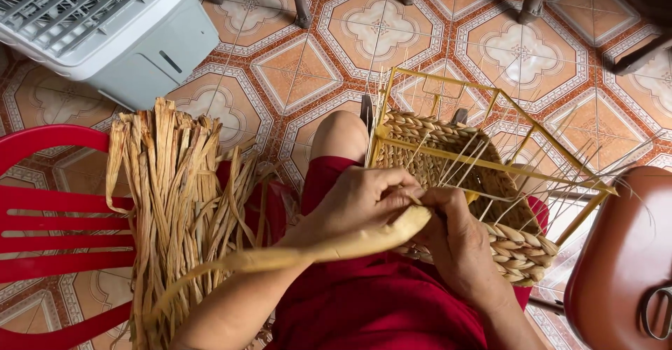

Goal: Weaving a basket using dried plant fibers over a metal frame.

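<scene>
Tan woven basket (518, 248), yellow frame (448, 150), red chair (49, 210).

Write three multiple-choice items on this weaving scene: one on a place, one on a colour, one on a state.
1. Where does the bundle of dried straw strips lie?
A. On the red chair at the person's left
B. Inside the basket
C. On the fan unit

2. What colour is the wire frame around the half-woven basket?
A. Blue
B. Yellow
C. Black

3. What is the pale straw strand doing at the basket?
A. Lying loose on the floor
B. Tied in a knot on the chair
C. Gripped between the left hand and the right hand

Answers: 1 A, the strips drape across the chair's red slats. 2 B, the frame's bars are yellow. 3 C, both hands close on the strand at the woven edge.
</scene>
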